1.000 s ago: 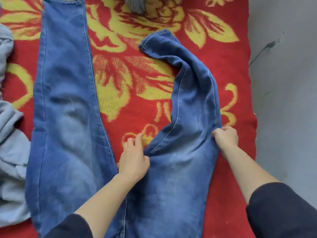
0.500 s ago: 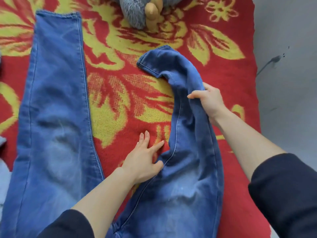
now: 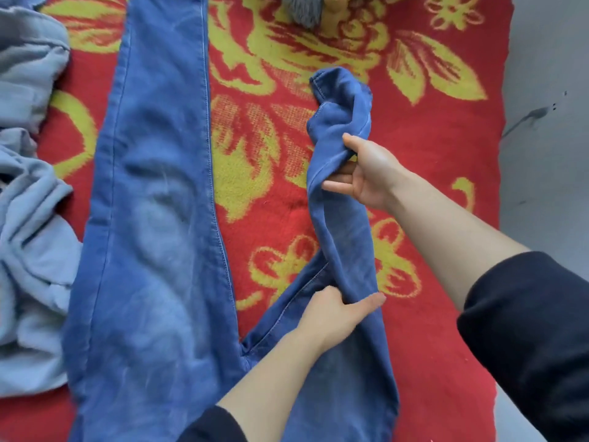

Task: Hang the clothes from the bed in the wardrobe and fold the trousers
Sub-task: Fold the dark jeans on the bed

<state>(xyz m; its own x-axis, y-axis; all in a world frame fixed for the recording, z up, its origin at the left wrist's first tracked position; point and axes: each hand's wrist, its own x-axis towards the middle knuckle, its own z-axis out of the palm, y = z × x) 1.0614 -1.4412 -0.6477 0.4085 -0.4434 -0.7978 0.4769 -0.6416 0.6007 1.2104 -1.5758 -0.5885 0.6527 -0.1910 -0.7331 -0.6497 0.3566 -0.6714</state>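
Jeans (image 3: 153, 218) lie on the bed's blanket (image 3: 271, 173), one leg flat, the other twisted and bunched. Right hand (image 3: 369, 173): thumb and fingers pinch the bunched leg, raised below the hem. Left hand (image 3: 331, 314): fingers clamped on the same leg lower down. Risk: the twist gets folded in and creases crooked; a slipping pinch drops the hem.

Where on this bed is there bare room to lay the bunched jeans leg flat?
Bare blanket lies between the two legs, and right of the bunched leg to the blanket's edge. Crowded left: flat leg, grey garment. Toy at top.
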